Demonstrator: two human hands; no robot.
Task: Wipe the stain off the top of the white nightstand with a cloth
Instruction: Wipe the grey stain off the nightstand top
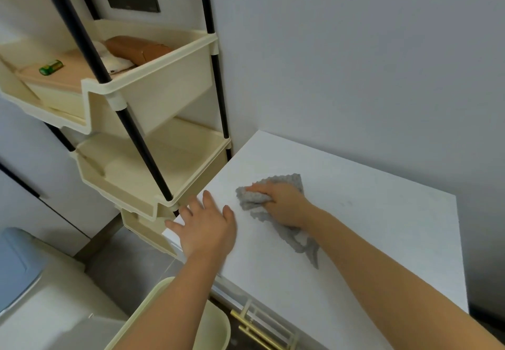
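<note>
Head view: right hand (284,203) fingers bunched on grey cloth (252,199), pressed on nightstand top (369,240); left hand (206,226) flat, fingers spread.

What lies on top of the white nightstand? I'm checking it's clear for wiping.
Only the grey cloth, bunched under the right hand, and the flat left hand. Anything beneath them is hidden on the nightstand.

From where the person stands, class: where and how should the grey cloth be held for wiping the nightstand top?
Grip the bunched middle of the grey cloth from above, palm down, as the right hand does. The cloth lies crumpled and flat on the nightstand top, so its raised folds give the fingers purchase, while its loose corners would probably just drag.
</note>
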